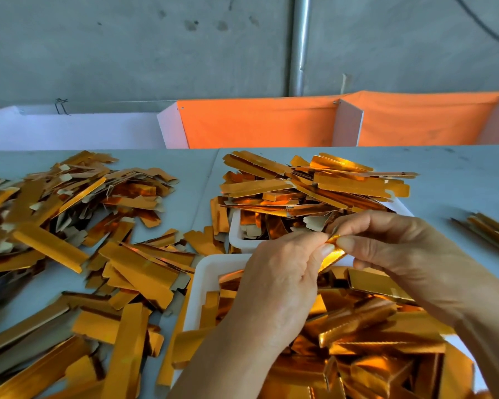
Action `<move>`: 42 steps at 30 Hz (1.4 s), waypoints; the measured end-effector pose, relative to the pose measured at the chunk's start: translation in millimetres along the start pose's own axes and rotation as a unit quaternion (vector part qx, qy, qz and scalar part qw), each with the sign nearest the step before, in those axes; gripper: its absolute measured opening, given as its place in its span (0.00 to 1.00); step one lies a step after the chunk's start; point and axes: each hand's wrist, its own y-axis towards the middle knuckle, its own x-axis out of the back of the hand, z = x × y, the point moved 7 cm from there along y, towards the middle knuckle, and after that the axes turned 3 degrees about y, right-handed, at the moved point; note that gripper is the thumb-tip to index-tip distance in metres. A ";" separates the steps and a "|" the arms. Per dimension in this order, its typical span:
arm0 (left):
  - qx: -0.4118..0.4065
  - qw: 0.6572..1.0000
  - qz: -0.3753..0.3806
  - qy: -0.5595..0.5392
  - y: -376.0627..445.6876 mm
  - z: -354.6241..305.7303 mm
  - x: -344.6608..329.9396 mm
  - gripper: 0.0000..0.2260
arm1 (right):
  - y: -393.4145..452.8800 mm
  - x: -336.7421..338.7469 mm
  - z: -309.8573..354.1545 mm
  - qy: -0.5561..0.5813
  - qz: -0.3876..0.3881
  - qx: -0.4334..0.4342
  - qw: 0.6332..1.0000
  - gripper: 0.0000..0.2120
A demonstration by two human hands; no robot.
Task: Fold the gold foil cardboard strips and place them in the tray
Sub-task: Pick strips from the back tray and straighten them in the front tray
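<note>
Hands, left [283, 280] and right [386, 249], pinching gold strip [333, 254] above tray [202, 283], loose strips [69, 254] alongside

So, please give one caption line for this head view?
Both hands, left and right, pinch a gold foil strip above a white tray.

Bright even daylight; orange glare on foil strips [314, 187]; soft shadows; wide-angle bending, blur toward lower edges.

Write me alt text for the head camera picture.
Two hands, left hand and right hand, pinch one gold strip above a white tray of gold strips. A second heaped tray sits behind, and loose strips cover the grey table at left.
</note>
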 end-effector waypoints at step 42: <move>0.002 0.998 0.047 -0.044 -3.8 4.7 -1.3 0.20 | -1.2 -0.3 4.5 -0.042 0.017 0.011 0.999 0.10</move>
